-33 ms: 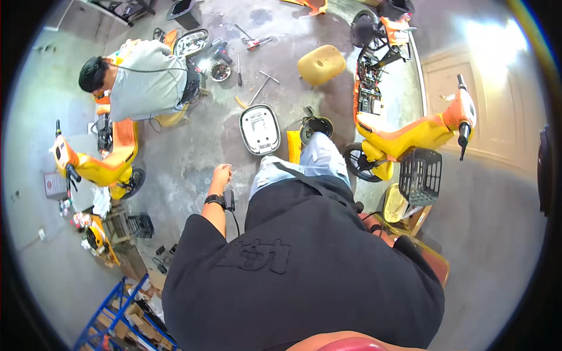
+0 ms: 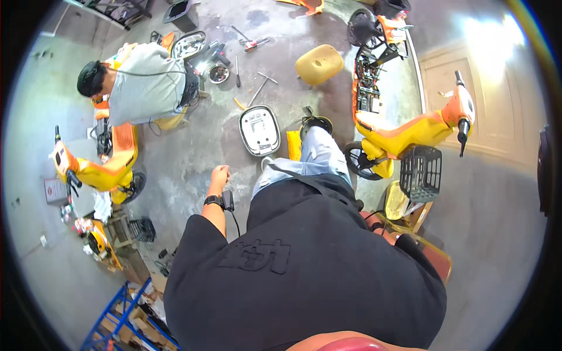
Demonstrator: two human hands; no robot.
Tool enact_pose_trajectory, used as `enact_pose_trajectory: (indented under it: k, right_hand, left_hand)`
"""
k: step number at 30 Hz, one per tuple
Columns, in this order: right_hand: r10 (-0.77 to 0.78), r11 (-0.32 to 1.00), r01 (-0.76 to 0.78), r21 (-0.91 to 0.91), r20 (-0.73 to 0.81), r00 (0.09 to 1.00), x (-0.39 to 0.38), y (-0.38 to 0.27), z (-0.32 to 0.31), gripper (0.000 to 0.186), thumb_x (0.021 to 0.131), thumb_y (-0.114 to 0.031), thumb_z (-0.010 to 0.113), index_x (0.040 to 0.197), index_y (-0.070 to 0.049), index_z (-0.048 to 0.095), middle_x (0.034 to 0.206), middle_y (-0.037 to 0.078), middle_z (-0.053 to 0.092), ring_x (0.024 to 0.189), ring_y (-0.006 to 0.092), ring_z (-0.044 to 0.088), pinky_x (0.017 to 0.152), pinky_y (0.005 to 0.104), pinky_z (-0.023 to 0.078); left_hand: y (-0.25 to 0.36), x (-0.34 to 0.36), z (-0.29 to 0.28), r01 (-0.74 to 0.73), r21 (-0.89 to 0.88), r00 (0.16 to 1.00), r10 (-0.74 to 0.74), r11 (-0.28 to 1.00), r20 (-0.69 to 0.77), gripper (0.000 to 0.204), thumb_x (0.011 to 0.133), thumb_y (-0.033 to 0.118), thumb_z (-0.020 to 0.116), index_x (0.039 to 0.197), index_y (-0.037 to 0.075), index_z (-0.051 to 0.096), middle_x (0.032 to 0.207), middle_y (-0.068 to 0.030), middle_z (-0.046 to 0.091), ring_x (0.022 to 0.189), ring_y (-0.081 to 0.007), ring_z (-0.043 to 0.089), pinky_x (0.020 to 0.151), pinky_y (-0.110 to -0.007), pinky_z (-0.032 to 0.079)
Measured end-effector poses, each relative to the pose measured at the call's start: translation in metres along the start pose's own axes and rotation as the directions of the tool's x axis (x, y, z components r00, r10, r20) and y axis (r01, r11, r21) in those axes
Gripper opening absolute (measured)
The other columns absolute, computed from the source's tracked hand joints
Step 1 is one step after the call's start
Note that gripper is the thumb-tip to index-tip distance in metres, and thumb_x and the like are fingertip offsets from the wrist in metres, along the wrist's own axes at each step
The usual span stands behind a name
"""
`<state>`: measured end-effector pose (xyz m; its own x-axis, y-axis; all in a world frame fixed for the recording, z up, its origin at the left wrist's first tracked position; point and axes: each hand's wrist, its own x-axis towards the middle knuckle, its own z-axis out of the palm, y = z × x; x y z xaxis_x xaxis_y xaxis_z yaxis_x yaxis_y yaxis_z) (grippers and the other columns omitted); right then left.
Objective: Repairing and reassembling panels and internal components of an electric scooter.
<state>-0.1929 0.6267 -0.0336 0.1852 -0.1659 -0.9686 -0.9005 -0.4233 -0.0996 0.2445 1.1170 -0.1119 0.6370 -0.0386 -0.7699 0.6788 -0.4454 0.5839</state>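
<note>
My left hand (image 2: 220,175) hangs beside my left thigh with its fingers curled in, and nothing shows in it. A black watch (image 2: 215,200) is on that wrist. Next to it sits a small black box (image 2: 228,200) with a cable running down toward my shirt. My right hand (image 2: 374,222) is low by my right hip, near a dark cable; its fingers are hidden. On the floor ahead of my legs lies a white and black oval tray-like part (image 2: 260,131). A black round container (image 2: 317,124) is partly covered by my right leg.
Yellow-orange scooters stand at left (image 2: 96,169) and right (image 2: 410,137), the right one with a black basket (image 2: 421,174). A person in a grey shirt (image 2: 146,82) bends at the left scooter. A yellow stool (image 2: 319,64), T-handle wrench (image 2: 261,89) and blue shelf (image 2: 117,319) are around.
My right leg has come slightly forward over the black container, while my left leg sits a little farther back. My hands stay nearly where they were.
</note>
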Motion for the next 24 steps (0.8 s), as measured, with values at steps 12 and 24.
enact_pose_trajectory:
  k: [12,24]
  right_hand:
    - [0.207,0.938,-0.177,0.299,-0.070,0.976,0.023,-0.118,-0.057,0.035,0.070,-0.030,0.068,0.091,-0.002,0.071,0.092,0.015,0.070,0.079,0.0272,0.068,0.070,0.0398,0.051]
    - [0.290,0.623,-0.124,0.773,-0.081,0.954,0.120,-0.212,-0.215,0.023,0.071,-0.021,0.065,0.070,0.001,0.067,0.065,0.013,0.064,0.059,0.0241,0.062,0.056,0.0364,0.048]
  left_hand:
    - [-0.009,0.033,-0.012,0.097,0.286,0.959,-0.167,0.953,0.229,0.032,0.090,0.030,0.054,0.072,0.004,0.060,0.051,-0.0090,0.054,0.043,-0.0203,0.053,0.041,-0.037,0.039]
    - [0.195,0.150,-0.003,-0.791,0.610,0.577,-0.263,0.057,0.773,0.027,0.083,0.020,0.053,0.103,0.014,0.070,0.103,-0.0123,0.069,0.094,-0.0302,0.066,0.077,-0.043,0.053]
